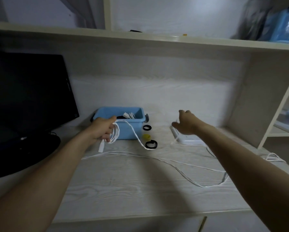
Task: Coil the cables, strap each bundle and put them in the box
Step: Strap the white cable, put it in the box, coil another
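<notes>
Head view over a pale wood-grain bench (123, 190) set under a shelf. Left hand (102, 129), left of centre: its grip is curled round several loops of white cable (115, 133), with a white plug (101, 146) hanging below the fist. From the coil the cable runs rightward in front of the box, dips to the bench by the lower black strap, then trails in long loose curves across the middle of the frame toward the lower right.

Blue box (123, 126), centre, stands just behind the left hand near the back wall — white and dark cable parts show inside it. Just right of the box lie a black strap ring (147, 127), a yellow strap roll (146, 136) and a second black strap ring (151, 144), close together but apart from one another.

Right hand (185, 123), right of centre, hovers above a white power strip (187, 139); its fingers are motion-blurred, loosely spread, holding nothing.

A dark monitor (28, 91) fills the left edge; an upright shelf panel (251, 101) bounds the right. The front half of the bench is open surface crossed only by cable.
</notes>
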`<state>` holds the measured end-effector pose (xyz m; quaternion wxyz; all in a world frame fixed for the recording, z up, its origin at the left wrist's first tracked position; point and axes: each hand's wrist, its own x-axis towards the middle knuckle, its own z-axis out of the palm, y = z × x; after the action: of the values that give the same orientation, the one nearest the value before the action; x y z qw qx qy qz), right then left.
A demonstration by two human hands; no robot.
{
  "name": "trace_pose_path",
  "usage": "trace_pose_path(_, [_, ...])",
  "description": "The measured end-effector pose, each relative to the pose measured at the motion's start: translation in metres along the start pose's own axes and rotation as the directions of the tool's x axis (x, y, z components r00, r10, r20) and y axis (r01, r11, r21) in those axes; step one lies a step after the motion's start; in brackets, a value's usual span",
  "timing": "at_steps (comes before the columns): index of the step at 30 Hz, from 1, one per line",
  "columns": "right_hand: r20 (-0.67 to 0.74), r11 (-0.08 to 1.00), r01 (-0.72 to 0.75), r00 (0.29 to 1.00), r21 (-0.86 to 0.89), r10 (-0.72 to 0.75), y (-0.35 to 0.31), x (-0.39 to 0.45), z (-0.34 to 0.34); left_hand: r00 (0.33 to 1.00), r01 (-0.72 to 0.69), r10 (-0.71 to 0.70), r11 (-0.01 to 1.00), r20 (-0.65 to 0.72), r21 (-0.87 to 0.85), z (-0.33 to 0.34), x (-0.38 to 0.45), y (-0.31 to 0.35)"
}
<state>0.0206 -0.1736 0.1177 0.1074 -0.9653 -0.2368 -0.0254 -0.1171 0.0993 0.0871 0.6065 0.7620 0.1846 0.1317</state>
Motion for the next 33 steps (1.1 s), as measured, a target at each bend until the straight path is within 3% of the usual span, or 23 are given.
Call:
trace_pose_path(2, [-0.012,0.997,0.065,0.998,0.051,-0.065,-0.014,-0.005,0.011,1.000,0.006,-0.005,0.996,0.017,-0.087,-0.002,-0.003,-0.002])
trace_pose_path(4, [0.017,0.947,0.182,0.981,0.265,-0.193,-0.032,-0.011,0.022,1.000,-0.007,0.009,0.989,0.009,-0.145,-0.003,-0.003,-0.004])
trace_pose_path(6, [0.101,0.866,0.205,0.955,0.456,-0.279,-0.055,-0.020,0.032,1.000,-0.018,0.017,0.980,-0.003,-0.200,-0.003,-0.004,-0.004])
trace_pose_path(9, [0.104,0.807,0.292,0.912,0.514,-0.397,-0.083,-0.028,0.047,1.000,-0.011,0.013,0.964,0.006,-0.266,-0.001,-0.006,-0.005])
trace_pose_path(11, [0.009,0.749,0.365,0.896,0.553,-0.444,-0.093,-0.028,0.052,0.998,0.030,-0.015,0.959,0.054,-0.282,-0.003,-0.008,-0.006])
trace_pose_path(13, [-0.177,0.702,0.430,0.897,0.568,-0.406,-0.096,-0.025,0.050,0.978,0.123,-0.066,0.947,0.196,-0.296,-0.008,-0.012,-0.010])
trace_pose_path(15, [-0.299,0.685,0.445,0.896,0.577,-0.329,-0.094,-0.018,0.047,0.901,0.232,-0.091,0.927,0.424,-0.295,-0.011,-0.018,-0.013])
trace_pose_path(18, [-0.301,0.701,0.403,0.914,0.588,-0.273,-0.091,-0.010,0.051,0.825,0.275,-0.040,0.899,0.564,-0.340,-0.007,-0.026,-0.011])
trace_pose_path(20, [-0.296,0.702,0.369,0.927,0.610,-0.230,-0.090,-0.008,0.056,0.854,0.261,0.004,0.862,0.520,-0.435,-0.004,-0.027,-0.006])
trace_pose_path(22, [-0.297,0.714,0.364,0.928,0.598,-0.225,-0.086,-0.010,0.059,0.907,0.212,0.080,0.762,0.414,-0.611,-0.001,-0.022,-0.003])
trace_pose_path(25, [-0.235,0.791,0.386,0.921,0.474,-0.310,-0.074,-0.013,0.070,0.977,0.148,0.074,0.440,0.200,-0.885,0.004,-0.008,-0.006])
trace_pose_path(27, [-0.160,0.821,0.397,0.918,0.410,-0.363,-0.071,-0.013,0.079,0.999,0.043,0.010,0.319,0.048,-0.947,0.005,0.009,-0.012])
trace_pose_path(31, [0.031,0.887,0.444,0.892,0.125,-0.451,-0.077,-0.015,0.098,0.996,-0.090,0.019,0.246,-0.088,-0.965,0.016,0.038,-0.019])
trace_pose_path(33, [0.100,0.869,0.486,0.864,0.086,-0.493,-0.086,-0.015,0.105,0.989,-0.145,0.016,0.347,-0.148,-0.927,0.031,0.055,-0.022])
